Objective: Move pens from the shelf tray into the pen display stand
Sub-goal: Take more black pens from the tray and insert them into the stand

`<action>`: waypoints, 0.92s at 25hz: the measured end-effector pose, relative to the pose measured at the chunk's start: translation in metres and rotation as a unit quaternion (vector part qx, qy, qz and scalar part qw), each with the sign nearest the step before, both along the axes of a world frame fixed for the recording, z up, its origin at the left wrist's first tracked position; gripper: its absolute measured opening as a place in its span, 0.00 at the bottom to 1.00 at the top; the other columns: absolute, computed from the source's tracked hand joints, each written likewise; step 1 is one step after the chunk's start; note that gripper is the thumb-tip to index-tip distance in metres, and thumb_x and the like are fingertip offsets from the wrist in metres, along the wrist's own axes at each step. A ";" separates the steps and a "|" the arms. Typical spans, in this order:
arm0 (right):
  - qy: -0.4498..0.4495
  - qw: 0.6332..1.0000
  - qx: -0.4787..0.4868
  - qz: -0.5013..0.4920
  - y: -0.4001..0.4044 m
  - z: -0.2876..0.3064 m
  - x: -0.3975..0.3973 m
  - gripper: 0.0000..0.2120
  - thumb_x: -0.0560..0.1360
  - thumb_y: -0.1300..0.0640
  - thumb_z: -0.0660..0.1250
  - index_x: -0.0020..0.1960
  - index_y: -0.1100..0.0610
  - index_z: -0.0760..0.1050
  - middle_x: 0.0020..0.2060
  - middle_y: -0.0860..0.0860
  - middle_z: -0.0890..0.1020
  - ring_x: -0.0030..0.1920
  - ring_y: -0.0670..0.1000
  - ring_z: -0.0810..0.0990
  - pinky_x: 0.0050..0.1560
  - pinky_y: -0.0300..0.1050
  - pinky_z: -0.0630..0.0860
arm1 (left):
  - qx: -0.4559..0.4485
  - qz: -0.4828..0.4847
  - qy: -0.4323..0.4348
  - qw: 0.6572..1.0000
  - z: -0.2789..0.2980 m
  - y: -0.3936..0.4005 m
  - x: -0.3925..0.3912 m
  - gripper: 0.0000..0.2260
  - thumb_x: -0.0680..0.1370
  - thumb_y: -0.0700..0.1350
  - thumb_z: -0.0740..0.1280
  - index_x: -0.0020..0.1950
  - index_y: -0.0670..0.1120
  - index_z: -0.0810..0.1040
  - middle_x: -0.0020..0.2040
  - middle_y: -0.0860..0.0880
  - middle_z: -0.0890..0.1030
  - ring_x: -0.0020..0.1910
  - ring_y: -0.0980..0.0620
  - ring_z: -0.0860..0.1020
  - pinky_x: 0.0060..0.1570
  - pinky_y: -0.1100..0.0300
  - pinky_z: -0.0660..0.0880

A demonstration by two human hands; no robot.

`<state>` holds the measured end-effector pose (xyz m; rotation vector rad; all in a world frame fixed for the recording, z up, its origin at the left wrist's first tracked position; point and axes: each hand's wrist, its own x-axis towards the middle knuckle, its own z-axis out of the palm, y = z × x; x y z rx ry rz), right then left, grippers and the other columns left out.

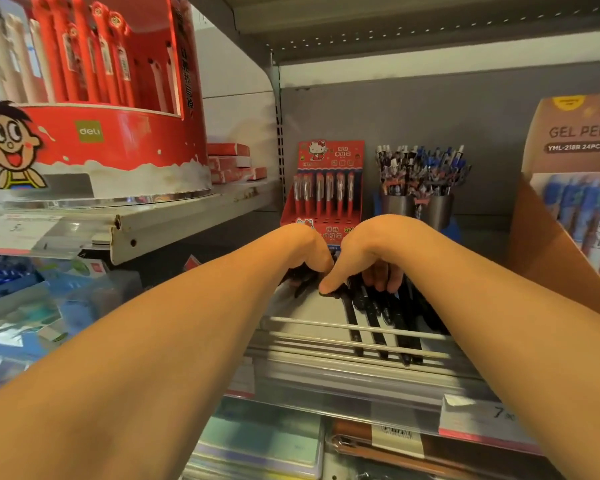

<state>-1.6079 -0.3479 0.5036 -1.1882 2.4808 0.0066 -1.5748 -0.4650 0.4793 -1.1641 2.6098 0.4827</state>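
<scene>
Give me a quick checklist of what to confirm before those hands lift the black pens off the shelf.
1. Both hands on the pens: ok; left hand and right hand rest on the black pens.
2. Grip closed on pens: cannot tell; fingertips hidden.
3. Pens gathered in the tray: ok, lying roughly parallel.
4. Wire rail clear: not ok; pens lie across it.
5. Free slots in the red display stand: cannot tell; front row looks full.
</scene>
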 end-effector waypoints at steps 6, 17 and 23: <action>0.065 0.997 0.027 0.018 -0.006 -0.003 0.013 0.13 0.82 0.50 0.62 0.58 0.59 0.70 0.42 0.55 0.75 0.36 0.52 0.76 0.32 0.44 0.75 | 0.057 0.004 0.092 0.994 -0.008 -0.011 0.002 0.03 0.81 0.40 0.65 0.49 0.42 0.72 0.42 0.44 0.77 0.43 0.46 0.78 0.43 0.53 0.76; 0.111 0.992 -0.022 0.048 -0.012 -0.012 0.008 0.03 0.83 0.61 0.60 0.56 0.59 0.66 0.38 0.55 0.71 0.33 0.52 0.70 0.33 0.42 0.70 | 0.194 0.113 0.287 0.931 -0.011 -0.016 0.008 0.13 0.83 0.41 0.62 0.39 0.40 0.70 0.30 0.44 0.70 0.27 0.49 0.66 0.32 0.59 0.67; -0.056 0.979 -0.173 -0.096 -0.013 -0.001 -0.019 0.06 0.84 0.60 0.60 0.53 0.64 0.71 0.33 0.57 0.73 0.28 0.51 0.67 0.22 0.38 0.65 | 0.280 0.114 0.405 0.863 -0.003 -0.010 0.015 0.12 0.79 0.42 0.71 0.38 0.43 0.73 0.29 0.47 0.70 0.24 0.53 0.64 0.20 0.66 0.64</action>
